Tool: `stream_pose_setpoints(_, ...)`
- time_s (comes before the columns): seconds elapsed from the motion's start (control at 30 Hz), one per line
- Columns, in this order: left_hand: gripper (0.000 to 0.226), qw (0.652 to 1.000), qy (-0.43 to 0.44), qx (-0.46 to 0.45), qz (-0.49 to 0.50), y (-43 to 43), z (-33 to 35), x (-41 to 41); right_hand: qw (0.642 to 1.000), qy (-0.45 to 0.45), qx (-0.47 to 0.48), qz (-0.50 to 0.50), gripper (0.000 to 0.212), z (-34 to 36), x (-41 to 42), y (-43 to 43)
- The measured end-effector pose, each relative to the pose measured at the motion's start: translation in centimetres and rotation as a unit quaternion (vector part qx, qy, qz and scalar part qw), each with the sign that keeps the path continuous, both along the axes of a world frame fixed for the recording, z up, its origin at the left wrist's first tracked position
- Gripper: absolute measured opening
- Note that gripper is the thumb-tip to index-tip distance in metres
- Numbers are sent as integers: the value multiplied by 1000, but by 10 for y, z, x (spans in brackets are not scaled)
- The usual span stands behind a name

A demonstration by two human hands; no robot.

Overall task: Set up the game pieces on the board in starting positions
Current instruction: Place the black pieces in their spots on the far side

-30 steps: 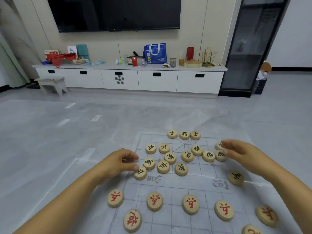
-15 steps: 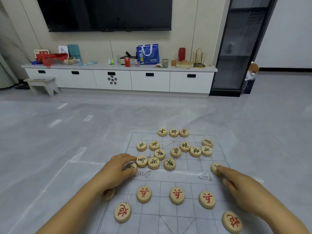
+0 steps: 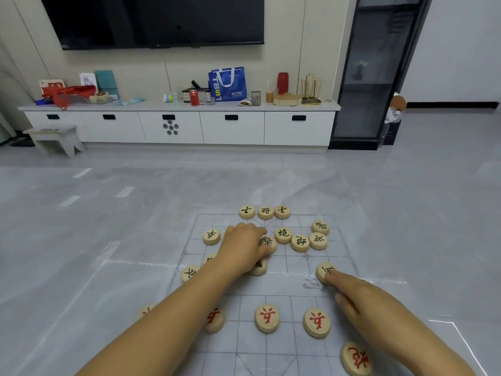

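Note:
A translucent grid board (image 3: 284, 302) lies on the grey floor. Black-lettered wooden discs crowd its far half, with three in the back row (image 3: 265, 212). Red-lettered discs (image 3: 267, 318) line the near half. My left hand (image 3: 242, 246) reaches over the middle of the black cluster, fingers curled down onto one black disc (image 3: 271, 243) and hiding others beneath. Whether it grips that disc is hidden. My right hand (image 3: 360, 302) is at the right, its index fingertip pressed on a black disc (image 3: 324, 270) by the river line.
One black disc (image 3: 211, 236) and another (image 3: 189, 273) sit near the board's left edge. More black discs (image 3: 318, 240) cluster at the far right. A low white cabinet (image 3: 173, 127) and a small stool (image 3: 55, 139) stand far behind.
My left hand has left the disc at the board's left edge and moved up and right onto the middle black cluster. My right fingertip stays on its black disc. The view has shifted slightly.

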State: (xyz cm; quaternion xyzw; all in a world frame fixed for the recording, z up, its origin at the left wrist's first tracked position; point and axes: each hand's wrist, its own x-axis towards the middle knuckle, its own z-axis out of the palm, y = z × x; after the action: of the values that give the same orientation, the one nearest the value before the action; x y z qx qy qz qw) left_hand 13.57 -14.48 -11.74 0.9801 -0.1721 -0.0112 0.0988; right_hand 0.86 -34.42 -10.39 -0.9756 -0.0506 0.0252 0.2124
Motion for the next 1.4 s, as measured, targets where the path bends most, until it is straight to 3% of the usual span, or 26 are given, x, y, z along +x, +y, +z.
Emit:
stream_pose_setpoints(0.13, 34, 999, -2, 42, -16, -25, 0, 3, 1000, 8, 16, 4, 35, 1, 1, -4)
stream_pose_setpoints(0.43, 45, 976, 108, -145, -120, -34, -2, -33, 1000, 23, 17, 11, 39, -1, 1, -7)
stream_pose_setpoints(0.63, 30, 970, 31, -242, 15, 21, 10, -9, 998, 26, 32, -41, 41, 5, 4, -14)
stream_pose_setpoints(0.87, 25, 982, 0, -177, 66, 58, 0, -4, 999, 26, 23, -37, 42, 3, 4, -16)
stream_pose_setpoints(1.2, 20, 972, -20, -202, 119, 81, -5, -8, 1000, 16, 8, 4, 42, -5, 5, -12)
stream_pose_setpoints(1.3, 17, 973, -37, -217, 62, 70, 2, -15, 1000, 10, 12, 14, 40, -6, 4, -11)
stream_pose_setpoints(1.4, 31, 987, -13, -154, -46, 42, 4, -25, 1000, -6, 17, 17, 38, -7, 6, -8)
